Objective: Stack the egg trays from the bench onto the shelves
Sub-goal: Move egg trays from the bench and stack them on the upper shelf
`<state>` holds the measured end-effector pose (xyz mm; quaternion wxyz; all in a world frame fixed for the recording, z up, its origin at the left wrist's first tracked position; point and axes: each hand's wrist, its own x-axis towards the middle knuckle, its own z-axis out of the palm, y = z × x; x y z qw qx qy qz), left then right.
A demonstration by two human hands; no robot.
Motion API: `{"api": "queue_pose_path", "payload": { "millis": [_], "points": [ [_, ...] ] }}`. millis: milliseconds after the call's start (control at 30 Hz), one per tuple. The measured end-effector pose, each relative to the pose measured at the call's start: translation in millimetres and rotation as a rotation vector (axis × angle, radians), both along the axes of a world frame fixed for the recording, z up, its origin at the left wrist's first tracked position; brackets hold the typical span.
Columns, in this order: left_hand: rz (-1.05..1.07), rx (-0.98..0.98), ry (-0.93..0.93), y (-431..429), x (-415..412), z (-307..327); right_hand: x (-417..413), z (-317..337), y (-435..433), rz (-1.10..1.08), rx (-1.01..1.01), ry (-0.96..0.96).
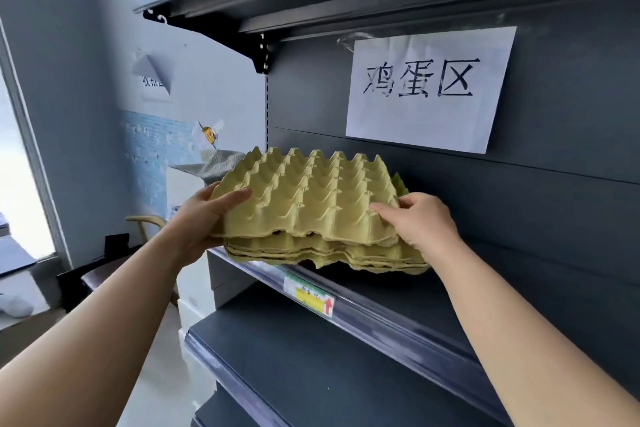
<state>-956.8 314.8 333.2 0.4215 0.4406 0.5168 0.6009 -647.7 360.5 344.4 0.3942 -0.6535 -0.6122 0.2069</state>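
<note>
On the middle shelf (398, 329), below a paper sign (429, 87) taped to the back panel, a short stack of yellow pulp trays (322, 255) sat near the left end, its front edge reaching the shelf's clear price rail. One more egg tray (308, 198) was held just above that stack. A narrow gap showed under its near edge, and the pile poked out past it on the right. The left grip (207, 218) clasped the tray's left edge, thumb on top and fingers underneath. The right grip (426, 222) grasped the near right corner, fingers curled over the rim. The step in hand looked like seating this tray on the pile. The next move would call for squaring its corners with the trays below, lowering it until the cups nested, then letting go on both sides. The pulp seemed light and easily bent, so a gentle press should do. The surface the trays came from was out of view, so how many remained could not be told.
</note>
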Motion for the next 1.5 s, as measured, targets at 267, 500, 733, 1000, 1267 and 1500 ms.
{"api": "queue_pose_path", "payload": {
  "millis": [267, 500, 733, 1000, 1267, 1500],
  "points": [
    [-0.106, -0.008, 0.01, 56.9, -65.3, 0.7, -63.3, -5.2, 24.8, -0.072, -0.011, -0.016],
    [-0.241, -0.019, 0.068, 112.0, -112.6, 4.8, -111.7, -13.9, 32.0, -0.221, -0.041, -0.069],
    [-0.282, -0.039, 0.112, 159.6, -144.5, -6.2, -157.1, -21.8, 27.3, -0.361, -0.085, -0.105],
    [-0.234, 0.052, 0.418, 172.7, -150.7, -9.4, -184.0, -13.8, 16.8, -0.441, -0.099, -0.206],
    [-0.022, 0.466, 1.251, 132.4, -103.7, 11.1, -182.2, -0.1, -36.1, -0.417, 0.006, -0.38],
    [-0.271, 0.976, 1.086, 45.9, -6.6, -11.2, -133.4, -17.5, -126.8, -0.52, 0.005, -0.443]
  ]
}}
